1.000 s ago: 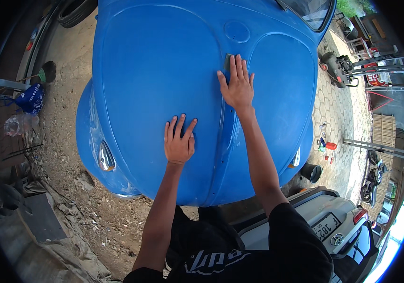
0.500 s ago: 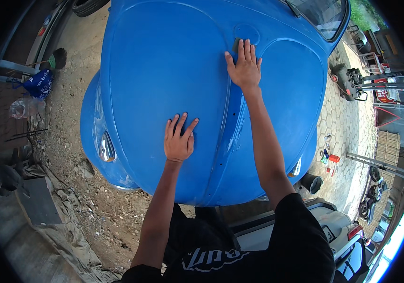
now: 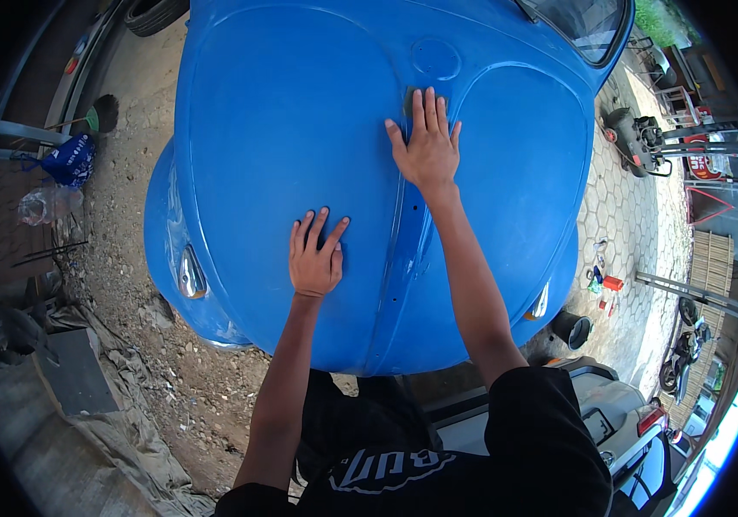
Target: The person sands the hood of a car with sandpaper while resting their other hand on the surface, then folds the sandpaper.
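Note:
In front of me spreads the blue front hood of a car (image 3: 300,129), its paint dull, with a raised ridge running down the middle. My right hand (image 3: 427,151) lies flat on the upper part of that ridge, fingers stretched. Under its fingertips is a small dark grey sheet (image 3: 409,101), which looks like sandpaper; most of it is hidden by the hand. Lower and to the left, my left hand (image 3: 315,258) rests on the hood with fingers spread, holding nothing. A round mark (image 3: 435,58) sits just beyond my right hand.
A chrome-trimmed lamp (image 3: 190,274) stands on the left fender. Right of the car are a black bucket (image 3: 572,329) and a red object (image 3: 613,283) on hexagonal paving. Behind me at right is a silver vehicle (image 3: 610,405). A blue bag (image 3: 71,159) lies left; a tyre (image 3: 155,15) lies far left.
My right hand has slid a short way toward me along the ridge, with the dark sheet under its fingers. My left hand stays on about the same spot; the view has shifted slightly.

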`<state>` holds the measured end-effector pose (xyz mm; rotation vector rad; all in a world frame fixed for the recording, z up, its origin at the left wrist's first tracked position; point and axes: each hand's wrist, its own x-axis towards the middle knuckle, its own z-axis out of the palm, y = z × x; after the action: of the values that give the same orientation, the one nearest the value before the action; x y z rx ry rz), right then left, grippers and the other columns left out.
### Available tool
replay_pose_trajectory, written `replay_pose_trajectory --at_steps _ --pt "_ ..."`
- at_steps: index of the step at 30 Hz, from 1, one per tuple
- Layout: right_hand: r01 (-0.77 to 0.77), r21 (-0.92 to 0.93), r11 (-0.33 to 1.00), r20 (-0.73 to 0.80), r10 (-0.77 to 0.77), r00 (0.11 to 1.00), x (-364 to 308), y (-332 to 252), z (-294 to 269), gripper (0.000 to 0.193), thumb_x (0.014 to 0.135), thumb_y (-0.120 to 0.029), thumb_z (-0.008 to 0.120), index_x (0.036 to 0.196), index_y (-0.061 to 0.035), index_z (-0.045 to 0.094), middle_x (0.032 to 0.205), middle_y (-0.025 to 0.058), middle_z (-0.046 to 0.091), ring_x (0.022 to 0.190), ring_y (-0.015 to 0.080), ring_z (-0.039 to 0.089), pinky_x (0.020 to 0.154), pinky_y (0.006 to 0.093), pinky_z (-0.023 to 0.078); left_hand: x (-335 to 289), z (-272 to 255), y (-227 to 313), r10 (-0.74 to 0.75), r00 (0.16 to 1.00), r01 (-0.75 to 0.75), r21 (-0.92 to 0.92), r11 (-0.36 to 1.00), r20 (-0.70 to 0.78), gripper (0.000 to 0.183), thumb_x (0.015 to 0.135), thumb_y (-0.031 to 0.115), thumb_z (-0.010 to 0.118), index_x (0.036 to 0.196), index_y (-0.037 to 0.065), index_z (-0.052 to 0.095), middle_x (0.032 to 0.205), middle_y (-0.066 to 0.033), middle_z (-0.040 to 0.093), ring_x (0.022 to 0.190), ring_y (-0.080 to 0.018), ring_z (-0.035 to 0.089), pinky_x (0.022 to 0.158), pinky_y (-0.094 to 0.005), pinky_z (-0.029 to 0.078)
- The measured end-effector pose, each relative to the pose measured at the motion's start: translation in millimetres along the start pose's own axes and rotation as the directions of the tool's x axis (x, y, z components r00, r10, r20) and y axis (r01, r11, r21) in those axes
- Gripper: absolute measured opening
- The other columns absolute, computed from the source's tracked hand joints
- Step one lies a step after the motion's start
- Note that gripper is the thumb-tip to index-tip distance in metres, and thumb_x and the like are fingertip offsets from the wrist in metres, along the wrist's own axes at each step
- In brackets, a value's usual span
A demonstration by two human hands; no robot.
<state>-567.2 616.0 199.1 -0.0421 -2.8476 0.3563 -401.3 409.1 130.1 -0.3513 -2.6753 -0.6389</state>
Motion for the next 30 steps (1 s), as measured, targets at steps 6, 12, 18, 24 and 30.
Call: replay_pose_trajectory --at_steps 6,12,18,24,30 --pt "0.034 -0.007 0.999 0.056 -0.033 0.998 16.3 4.8 -2.1 0.077 0.101 -0.061 0.039 0.16 -0.0119 0.031 0.167 0.0092 0.027 0.155 0.028 0.022 0.124 0.0573 0.016 5.4 -6.3 1.1 0.003 1.0 -0.003 -0.002 1.0 0.001 0.045 0.096 0.017 0.049 0.136 0.03 0.065 0.147 -0.0078 0.054 0.137 -0.0329 0.047 0.118 -0.0538 0.033" --pt "0.012 0.002 1.0 0.029 -0.012 1.0 21.7 -4.0 2.7 0.077 0.101 -0.061 0.038 0.16 -0.0119 0.031 0.166 0.0097 0.027 0.155 0.0282 0.021 0.124 0.0568 0.015 1.1 -3.0 1.7 -0.007 1.0 0.007 0.002 1.0 0.01 0.044 0.096 0.018 0.049 0.135 0.029 0.065 0.147 -0.0074 0.054 0.137 -0.0322 0.048 0.118 -0.0539 0.033" --pt "0.023 0.017 1.0 0.011 -0.023 1.0 34.4 0.5 6.6 0.078 0.101 -0.062 0.036 0.16 -0.0113 0.03 0.166 0.01 0.027 0.155 0.0288 0.02 0.125 0.0561 0.014 5.0 -1.6 -2.8 0.004 1.0 -0.003 0.014 1.0 -0.019 0.044 0.096 0.017 0.049 0.134 0.03 0.066 0.147 -0.0068 0.054 0.137 -0.032 0.048 0.118 -0.0542 0.034" --pt "0.002 0.045 0.999 0.018 -0.003 1.0 42.5 -1.7 5.6 0.079 0.101 -0.063 0.036 0.16 -0.0113 0.03 0.167 0.0107 0.026 0.155 0.0296 0.021 0.123 0.0582 0.017 3.2 -0.8 1.0 -0.009 1.0 0.009 -0.006 1.0 -0.013 0.043 0.096 0.018 0.048 0.134 0.03 0.067 0.147 -0.0058 0.054 0.136 -0.0318 0.048 0.117 -0.0547 0.034" --pt "0.009 0.019 1.0 0.044 -0.01 0.999 3.7 1.0 1.9 0.079 0.101 -0.063 0.036 0.16 -0.0118 0.029 0.167 0.0097 0.025 0.155 0.0286 0.021 0.124 0.0576 0.016 2.1 -7.5 -2.6 -0.015 1.0 0.015 0.019 1.0 -0.012 0.043 0.096 0.018 0.048 0.134 0.03 0.067 0.147 -0.0061 0.054 0.136 -0.0326 0.048 0.117 -0.0546 0.034"
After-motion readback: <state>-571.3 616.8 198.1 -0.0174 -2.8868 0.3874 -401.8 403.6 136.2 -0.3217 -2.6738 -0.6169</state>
